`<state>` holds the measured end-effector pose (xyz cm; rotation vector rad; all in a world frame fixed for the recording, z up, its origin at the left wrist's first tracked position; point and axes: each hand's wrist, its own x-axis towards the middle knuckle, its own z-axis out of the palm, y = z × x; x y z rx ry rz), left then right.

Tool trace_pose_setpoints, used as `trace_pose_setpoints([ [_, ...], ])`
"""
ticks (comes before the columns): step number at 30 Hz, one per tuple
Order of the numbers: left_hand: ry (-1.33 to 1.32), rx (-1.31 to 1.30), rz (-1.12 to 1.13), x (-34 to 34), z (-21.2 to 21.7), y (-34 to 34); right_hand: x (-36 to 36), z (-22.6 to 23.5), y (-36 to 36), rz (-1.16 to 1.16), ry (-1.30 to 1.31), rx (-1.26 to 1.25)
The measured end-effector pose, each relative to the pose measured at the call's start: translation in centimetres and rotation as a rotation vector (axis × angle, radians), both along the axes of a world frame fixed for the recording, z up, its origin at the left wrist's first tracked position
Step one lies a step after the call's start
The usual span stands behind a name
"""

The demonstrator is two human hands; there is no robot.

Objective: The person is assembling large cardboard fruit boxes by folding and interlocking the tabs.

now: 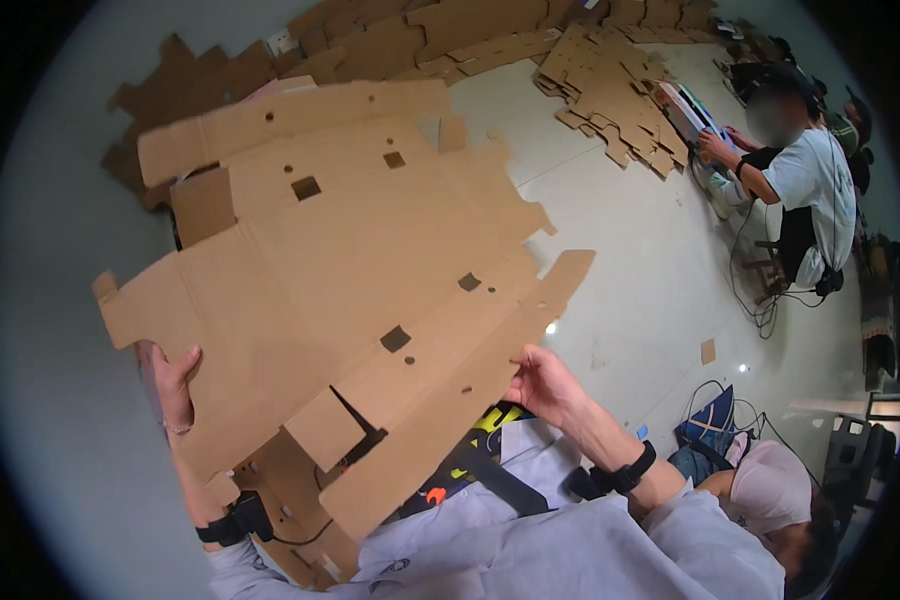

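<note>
While the left hand (175,385) grips the left edge of a large, flat brown cardboard sheet (350,260) with square cutouts (395,339), thumb on top, the right hand (545,387) pinches its long right flap (450,408); sheet spans between both hands, above the glossy pale floor (625,235).

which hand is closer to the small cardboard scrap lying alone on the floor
Right. The right hand is left of the scrap; the left hand is much farther left, across the cardboard sheet.
</note>
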<state>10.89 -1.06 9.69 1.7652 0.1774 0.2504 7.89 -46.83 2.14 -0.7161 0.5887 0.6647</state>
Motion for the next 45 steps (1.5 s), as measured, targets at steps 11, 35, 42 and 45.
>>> trace_pose_setpoints([
  [11, -0.074, -0.725, -0.546, 13.9, 3.8, -7.5, 0.2, -1.7, -3.8, -0.467, -0.447, 0.027],
  [35, 0.614, -0.935, 0.859, -34.6, -32.4, -1.2, -2.2, -28.2, -7.8, 0.725, -0.455, -1.128],
  [42, 0.574, -1.04, 0.992, -32.3, -37.4, -4.3, -3.6, -28.1, -9.1, 0.567, -0.327, -0.878],
  [45, 0.439, -0.789, 0.707, -27.3, -35.8, -4.2, -1.9, -26.0, -8.9, 0.54, -0.369, -0.865],
])
